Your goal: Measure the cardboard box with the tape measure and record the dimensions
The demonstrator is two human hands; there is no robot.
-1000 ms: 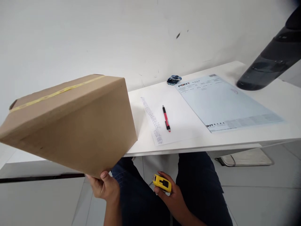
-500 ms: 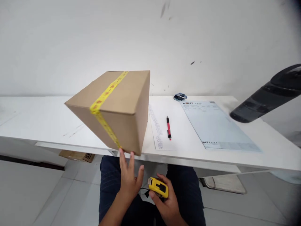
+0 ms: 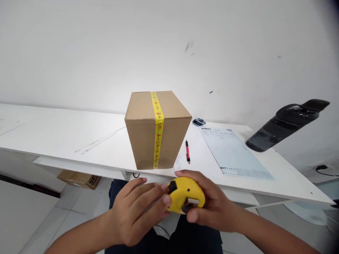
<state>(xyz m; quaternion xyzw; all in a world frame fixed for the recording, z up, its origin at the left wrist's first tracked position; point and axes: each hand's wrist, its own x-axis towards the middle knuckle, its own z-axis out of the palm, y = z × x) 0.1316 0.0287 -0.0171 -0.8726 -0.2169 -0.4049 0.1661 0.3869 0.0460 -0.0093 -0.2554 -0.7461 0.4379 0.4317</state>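
My right hand point(image 3: 212, 201) is wrapped around a yellow tape measure point(image 3: 185, 197), with a metal clip and a black part showing. Fingertips of my left hand point(image 3: 140, 208) press on the tape measure's left end; the index finger is raised slightly and the thumb is hidden. Both hands are in front of the table edge, over my lap. Just beyond them a brown cardboard box point(image 3: 143, 137) stands on the table, yellow printed tape running over its top and down its front.
On the white table point(image 3: 60, 137), a red and black pen point(image 3: 188, 151) lies right of the box. Farther right are a pale printed sheet point(image 3: 230, 150) and a dark bottle point(image 3: 280, 127). A small dark blue object point(image 3: 198, 122) sits near the wall. Another carton point(image 3: 79, 178) is below the table.
The box now faces me squarely and stands flat near the table edge. My left hand has left it and come to the tape measure, which my right hand has raised and turned.
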